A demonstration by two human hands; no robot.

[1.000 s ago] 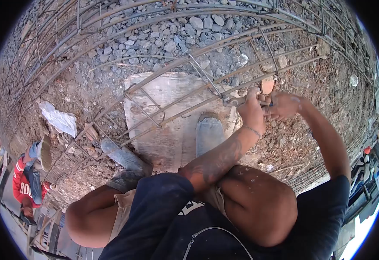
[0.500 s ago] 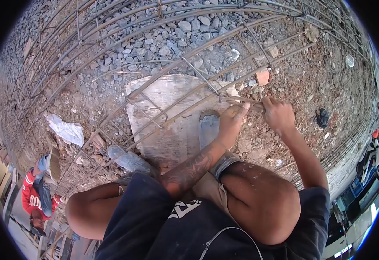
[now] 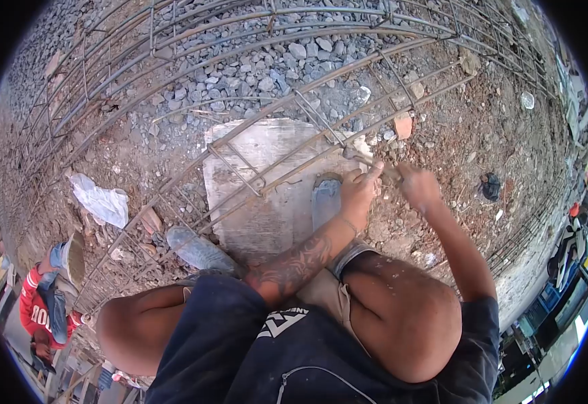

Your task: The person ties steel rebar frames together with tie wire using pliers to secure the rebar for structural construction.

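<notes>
- Currently the tool (image 3: 368, 160) is slanted at the lower edge of the near frame (image 3: 319, 118), its head by a stirrup corner; whether they touch cannot be told.
- Left hand (image 3: 358, 196): grip curled closed on the tool's handle part, thumb up along it.
- Right hand (image 3: 418, 186): grip closed around the handle end farther from the frame; its fingers are blurred.
- The near frame's bars run diagonally over the board (image 3: 260, 236), with bar ends sticking out at upper right, beyond the brick piece (image 3: 403, 126).
- The board's right edge stops near the tool head. The right shoe (image 3: 326, 202) is by that edge, the left shoe (image 3: 201, 249) by the lower left one.
- To the right of the right hand, open soil (image 3: 465, 151) gives sideways room, broken by a black scrap (image 3: 490, 187). The right knee (image 3: 412, 323) bounds the room below.
- Gravel (image 3: 257, 81) lies above the board, between the near frame and the far frame (image 3: 270, 25).
- A white bag (image 3: 99, 200) lies left of the near frame; another person (image 3: 38, 310) in red is at the lower left edge, well apart from the hands.
</notes>
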